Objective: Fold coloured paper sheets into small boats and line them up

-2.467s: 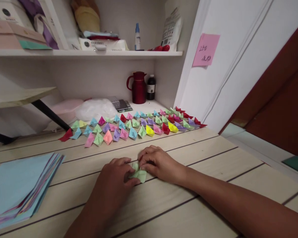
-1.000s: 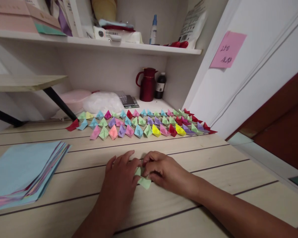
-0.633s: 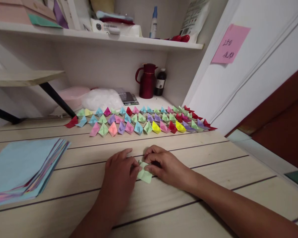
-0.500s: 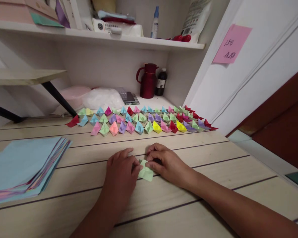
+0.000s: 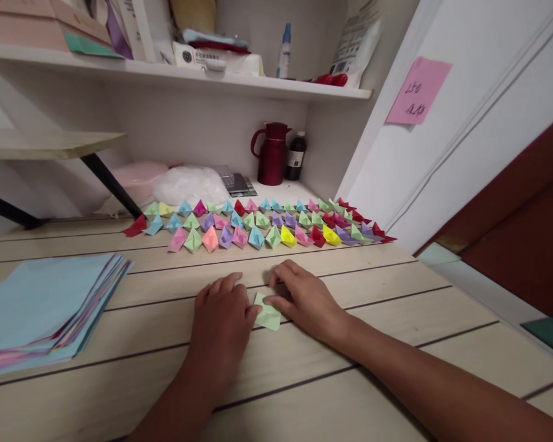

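A small piece of folded light green paper [image 5: 268,317] lies on the wooden table between my two hands. My left hand [image 5: 222,316] is at its left edge, fingers curled and thumb closed on the paper. From the right, my right hand [image 5: 306,301] reaches over it. Its thumb tip touches the paper's upper part, while the index finger is raised apart from the thumb. The undersides of both hands are hidden. Beyond them stand several rows of small folded paper boats [image 5: 257,237] in many colours.
To the left lies a stack of coloured paper sheets [image 5: 46,301], light blue on top. Behind the boats are a dark red jug [image 5: 273,156], a dark bottle [image 5: 297,156] and a white plastic bag [image 5: 191,184]. A black-legged wooden stand [image 5: 50,144] is at the left.
The right thumb and index finger have moved apart, and the green paper lies flatter. The view has shifted slightly. My left hand stays at the paper's left edge.
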`<state>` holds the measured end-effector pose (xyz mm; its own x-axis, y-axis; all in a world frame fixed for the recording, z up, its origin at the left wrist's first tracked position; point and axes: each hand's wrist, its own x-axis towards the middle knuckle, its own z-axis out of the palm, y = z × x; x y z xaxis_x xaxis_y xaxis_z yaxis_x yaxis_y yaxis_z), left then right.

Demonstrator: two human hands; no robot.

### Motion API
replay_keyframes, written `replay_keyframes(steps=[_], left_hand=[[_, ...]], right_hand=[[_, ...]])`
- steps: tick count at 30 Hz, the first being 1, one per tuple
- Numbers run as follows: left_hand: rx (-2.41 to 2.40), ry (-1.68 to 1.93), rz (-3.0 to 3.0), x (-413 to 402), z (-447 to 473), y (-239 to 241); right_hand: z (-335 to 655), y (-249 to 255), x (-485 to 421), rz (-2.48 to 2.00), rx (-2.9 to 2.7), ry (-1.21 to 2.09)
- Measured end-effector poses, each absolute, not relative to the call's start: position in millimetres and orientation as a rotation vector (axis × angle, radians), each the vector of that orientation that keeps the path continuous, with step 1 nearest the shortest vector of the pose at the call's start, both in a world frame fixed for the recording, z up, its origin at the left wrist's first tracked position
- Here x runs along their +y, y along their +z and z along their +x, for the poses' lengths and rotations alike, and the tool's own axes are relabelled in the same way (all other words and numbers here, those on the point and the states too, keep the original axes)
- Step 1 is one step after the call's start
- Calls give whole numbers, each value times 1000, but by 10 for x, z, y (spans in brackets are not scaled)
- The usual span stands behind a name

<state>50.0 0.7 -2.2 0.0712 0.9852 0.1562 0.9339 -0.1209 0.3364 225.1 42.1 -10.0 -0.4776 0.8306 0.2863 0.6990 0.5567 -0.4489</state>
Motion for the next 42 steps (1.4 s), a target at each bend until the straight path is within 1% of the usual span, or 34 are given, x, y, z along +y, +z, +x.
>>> replay_keyframes(steps=[4, 6, 11, 17, 24, 30, 37, 42], left_hand=[[1987, 522, 2189, 24, 468, -20], [1967, 527, 2202, 46, 449, -21], [1893, 549, 2227, 79, 401, -9], [1820, 523, 2219, 55, 354, 32], [1832, 509, 2211, 41, 345, 56], [1816, 553, 2241, 26, 368, 26], [1759, 648, 2283, 21, 440, -79], [1774, 782, 2170, 29, 515, -111]], right_hand=[[2240, -130, 426, -942, -2389, 384], [2238, -119, 432, -894, -2407, 400], [2239, -76, 461, -911, -2402, 526], [2209, -87, 486, -1015, -2417, 497], [2195, -68, 497, -935, -2500, 527], [2199, -11, 473, -932, -2346, 759], [2208, -4, 447, -1012, -2116, 1179], [2179, -81, 493, -928, -1751, 1336]])
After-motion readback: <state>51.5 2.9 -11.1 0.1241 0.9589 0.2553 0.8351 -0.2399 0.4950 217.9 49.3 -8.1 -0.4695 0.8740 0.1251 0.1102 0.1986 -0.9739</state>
